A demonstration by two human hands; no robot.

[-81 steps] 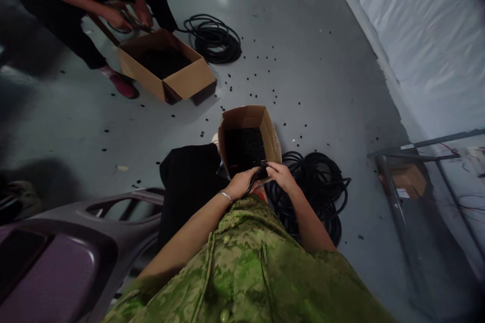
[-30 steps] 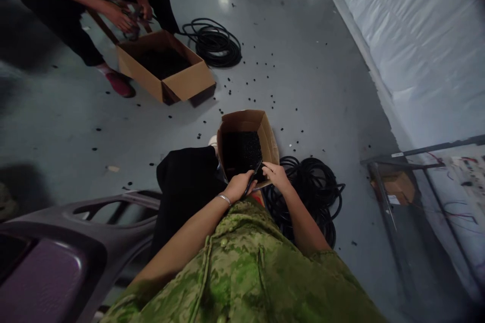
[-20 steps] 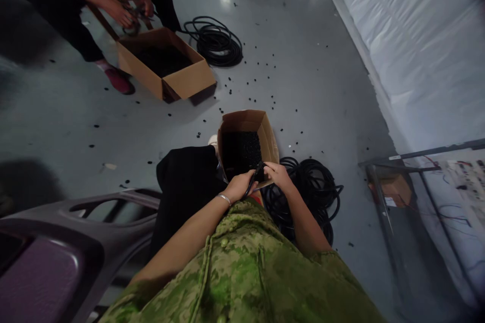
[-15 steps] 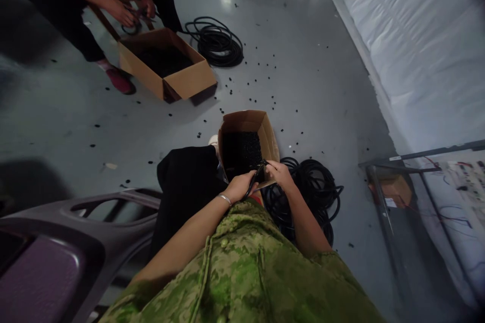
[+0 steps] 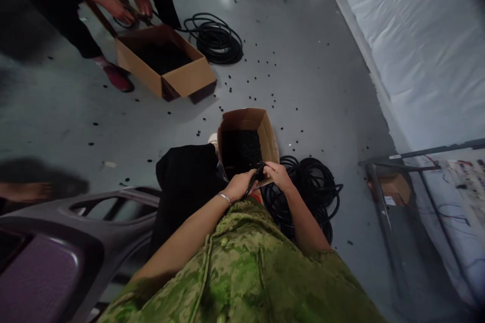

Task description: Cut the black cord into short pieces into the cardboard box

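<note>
Black slender item [image 5: 259,171] | between both hands [image 5: 239,185] [image 5: 278,173] | over open carton [image 5: 270,142]

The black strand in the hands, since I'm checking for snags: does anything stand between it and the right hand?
Nothing visible: the right hand is at the upper end of the black strand, the left hand grips it lower, and the open carton lies beneath.
</note>
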